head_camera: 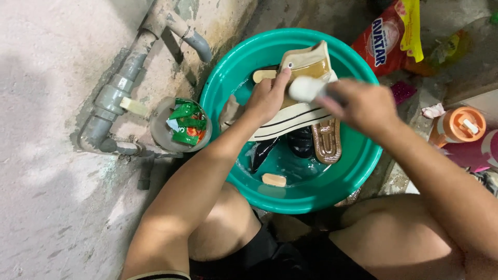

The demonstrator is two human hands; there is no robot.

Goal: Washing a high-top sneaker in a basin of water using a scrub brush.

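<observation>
- A cream shoe is being held over the green basin, in the far half of it.
- The shoe is being gripped by the left hand; its fingers are curled around the shoe's left side and its thumb is pointing to the far end.
- The shoe's long side is lying from the near left to the far right, with the toe end far away.
- A white brush is being held tight in the closed right hand.
- The brush is being pressed on the shoe's top, just right of the left hand's thumb.
- The two hands are being kept close, with the brush between them.
- A brown sandal and a soap bar are lying in the water below.
</observation>
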